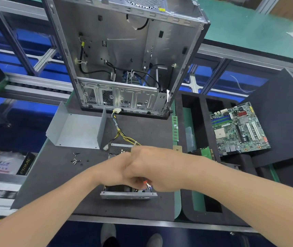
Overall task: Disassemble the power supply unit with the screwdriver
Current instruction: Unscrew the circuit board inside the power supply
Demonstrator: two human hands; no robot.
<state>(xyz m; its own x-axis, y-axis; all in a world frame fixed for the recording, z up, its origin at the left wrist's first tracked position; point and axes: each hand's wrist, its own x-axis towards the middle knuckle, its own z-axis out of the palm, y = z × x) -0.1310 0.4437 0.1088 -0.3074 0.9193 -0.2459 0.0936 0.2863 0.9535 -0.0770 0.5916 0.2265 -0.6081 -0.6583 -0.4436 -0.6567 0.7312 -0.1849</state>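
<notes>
Dark foam mat (53, 175) bears the power supply unit (127, 194) beneath your left hand (113, 170) and right hand (152, 166); both curl together, their hold cannot be told.

Open computer case (124, 50) upright at the far end of a dark mat (53, 184). Motherboard (238, 129) tilted on black foam (284, 104), right. RAM stick (175, 128) along the mat's right edge. Bag (1, 163) and box (26, 165), left.

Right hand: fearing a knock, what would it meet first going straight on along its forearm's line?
The right hand would first meet the left hand, which it seems to touch above the open grey metal power supply unit; depth is unclear.
</notes>
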